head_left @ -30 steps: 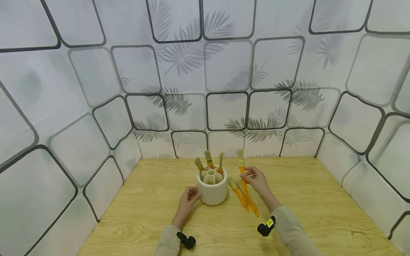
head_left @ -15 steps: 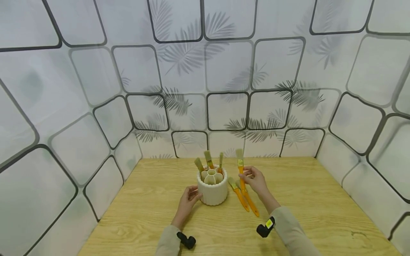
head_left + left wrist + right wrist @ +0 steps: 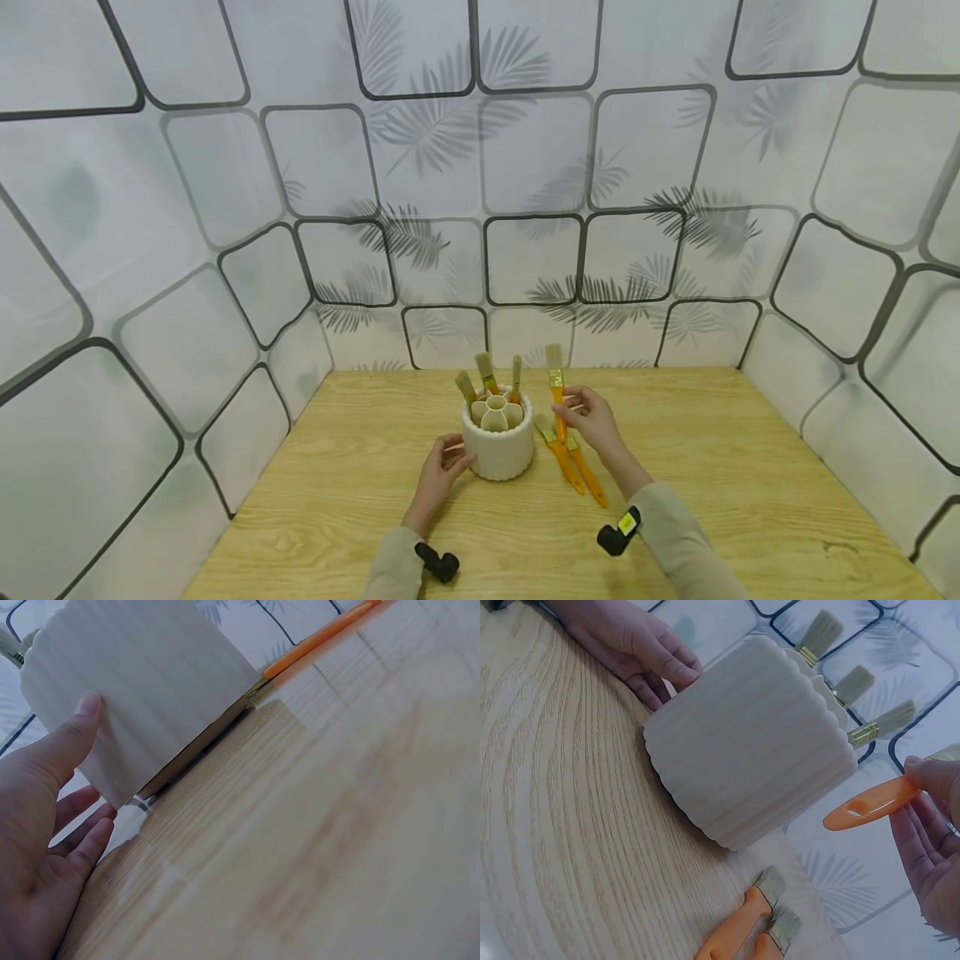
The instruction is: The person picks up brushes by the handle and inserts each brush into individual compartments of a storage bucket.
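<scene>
My right hand (image 3: pixel 591 421) pinches an orange-handled paintbrush (image 3: pixel 557 385), held upright with bristles up, just right of a white ribbed brush holder (image 3: pixel 498 452). In the right wrist view, the handle (image 3: pixel 874 804) of that paintbrush points its hanging-hole end toward the holder, apart from it. My left hand (image 3: pixel 437 473) touches the holder's left side; in the left wrist view the thumb (image 3: pixel 71 735) lies against the wall and the relaxed fingers (image 3: pixel 94 844) are near the base. Three paintbrushes (image 3: pixel 486 373) stand in the holder, around its petal-shaped dividers.
Two more orange-handled paintbrushes, one (image 3: pixel 564 465) beside the other (image 3: pixel 590 479), lie on the wooden table (image 3: pixel 315 500) right of the holder, below my right hand. A patterned wall covering (image 3: pixel 427 183) encloses the table at the back and both sides.
My right hand has moved a little left with the paintbrush, bringing it nearer the holder and slightly higher. The left hand and the holder have stayed in place.
</scene>
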